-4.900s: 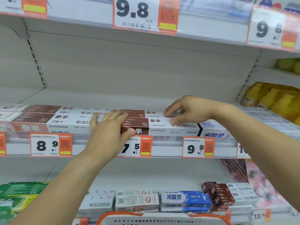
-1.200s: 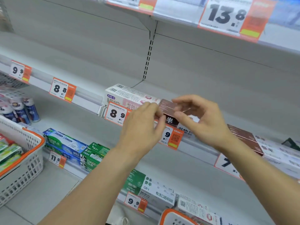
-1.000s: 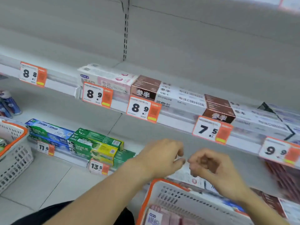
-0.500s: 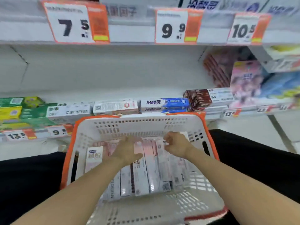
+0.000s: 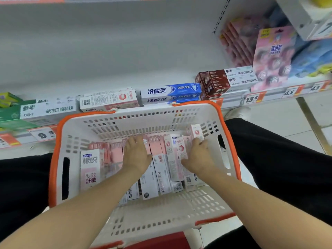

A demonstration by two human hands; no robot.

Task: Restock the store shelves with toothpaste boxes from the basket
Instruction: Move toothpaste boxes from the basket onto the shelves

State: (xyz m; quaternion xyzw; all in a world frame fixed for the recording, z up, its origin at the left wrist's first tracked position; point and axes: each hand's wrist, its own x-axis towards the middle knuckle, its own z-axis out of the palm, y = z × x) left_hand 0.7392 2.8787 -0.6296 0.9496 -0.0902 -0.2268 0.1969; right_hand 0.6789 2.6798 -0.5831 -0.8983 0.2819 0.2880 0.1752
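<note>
While both hands sit inside the basket [image 5: 59, 159], the pick is under way. Left hand [image 5: 137, 155] lies flat, fingers straight, on the pink toothpaste boxes [image 5: 158, 159] mid-row. Right hand [image 5: 197, 155] curls round one tilted box [image 5: 181, 150] at the row's right end. Hands apart, boxes between them. Judgement: pin the neighbours with the left, lift the tilted box straight up to avoid dragging others. Beyond the rim, the lower shelf [image 5: 233, 103] carries stocked boxes.
</note>
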